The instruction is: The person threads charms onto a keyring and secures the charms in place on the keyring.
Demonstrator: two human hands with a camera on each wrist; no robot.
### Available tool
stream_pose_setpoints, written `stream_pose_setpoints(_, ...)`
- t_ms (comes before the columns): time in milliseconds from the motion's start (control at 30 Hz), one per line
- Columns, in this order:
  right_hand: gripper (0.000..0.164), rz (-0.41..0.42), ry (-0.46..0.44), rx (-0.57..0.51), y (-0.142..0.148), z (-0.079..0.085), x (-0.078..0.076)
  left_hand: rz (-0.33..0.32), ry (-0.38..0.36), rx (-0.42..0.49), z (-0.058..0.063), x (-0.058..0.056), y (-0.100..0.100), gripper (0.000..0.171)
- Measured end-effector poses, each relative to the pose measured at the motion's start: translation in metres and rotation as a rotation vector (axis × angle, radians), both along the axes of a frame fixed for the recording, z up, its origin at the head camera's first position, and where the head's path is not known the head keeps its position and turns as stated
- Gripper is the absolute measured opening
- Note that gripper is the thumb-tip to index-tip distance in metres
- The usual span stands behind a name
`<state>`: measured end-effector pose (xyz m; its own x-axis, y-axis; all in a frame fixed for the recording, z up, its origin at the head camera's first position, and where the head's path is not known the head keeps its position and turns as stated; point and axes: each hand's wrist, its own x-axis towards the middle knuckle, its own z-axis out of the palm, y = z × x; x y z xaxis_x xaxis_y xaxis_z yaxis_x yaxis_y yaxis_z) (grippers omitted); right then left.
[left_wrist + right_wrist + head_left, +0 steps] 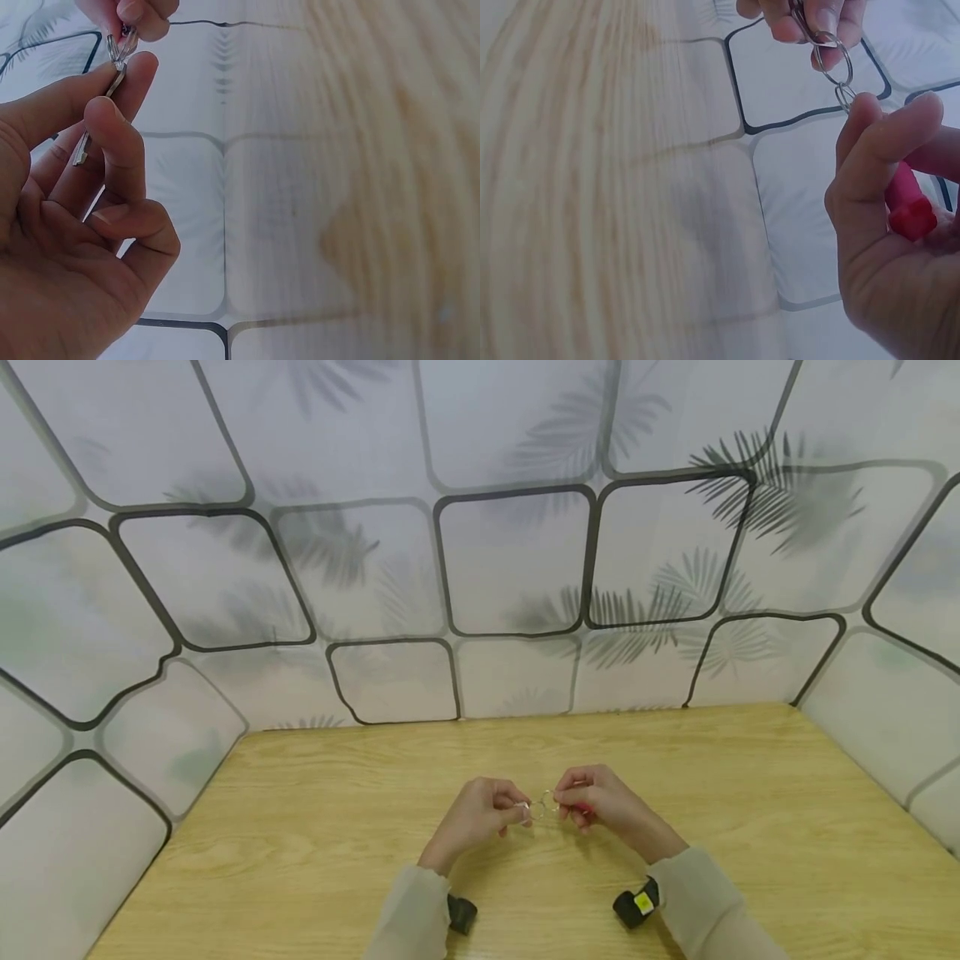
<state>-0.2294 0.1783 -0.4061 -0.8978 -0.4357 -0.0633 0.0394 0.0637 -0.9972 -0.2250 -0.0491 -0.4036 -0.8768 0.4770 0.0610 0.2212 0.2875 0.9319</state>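
Above the wooden table, my two hands face each other with metal rings stretched between them. Between thumb and fingers, my left hand (480, 814) pinches a silver key (82, 150), whose narrow blade points down along the fingers in the left wrist view. A round key ring (850, 66) hangs from that side and links with small metal loops (843, 96) running to the right fingertips. My right hand (609, 802) pinches those loops. Inside its curled fingers sits a pink-red piece (911, 214), mostly hidden, its kind unclear.
A wood-grain table (315, 843) spreads beneath both hands. Behind it and at the sides hangs a pale curtain (517, 560) with dark rounded squares and leaf prints. Black wrist-worn devices sit at the left cuff (412, 902) and right cuff (693, 893).
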Motion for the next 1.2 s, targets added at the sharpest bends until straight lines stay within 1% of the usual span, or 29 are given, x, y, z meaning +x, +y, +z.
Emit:
stream_pose_setpoints(133, 0.011, -0.019, -0.019, -0.016, -0.001, -0.001, 0.001, -0.001, -0.004, 0.004, 0.0, 0.002, 0.001, 0.006)
stream_pose_setpoints(233, 0.011, -0.04, -0.034, -0.039, -0.003, 0.0, 0.001, 0.001, -0.008, 0.006, 0.0, 0.003, 0.003, 0.006)
stream_pose_setpoints(400, 0.012, -0.052, -0.044, -0.087, -0.006, -0.001, 0.001, 0.005, -0.017, 0.007, 0.001, 0.003, 0.004, 0.006)
stream_pose_setpoints(700, 0.012, -0.058, -0.033, -0.142, -0.01, -0.005, 0.001, 0.002, -0.004, 0.016, 0.0, 0.003, 0.004, 0.007)
stream_pose_setpoints(900, 0.013, -0.02, 0.007, -0.198, -0.01, -0.006, 0.002, -0.005, 0.003, 0.03, -0.003, 0.001, 0.005, 0.008)
stream_pose_setpoints(1000, 0.015, 0.023, 0.032, -0.235, -0.01, -0.008, 0.001, -0.007, 0.002, 0.041, -0.003, 0.001, 0.006, 0.008)
stream_pose_setpoints(1200, 0.016, 0.095, 0.05, -0.278, -0.013, -0.01, 0.002, -0.005, 0.001, 0.041, -0.003, 0.001, 0.008, 0.009)
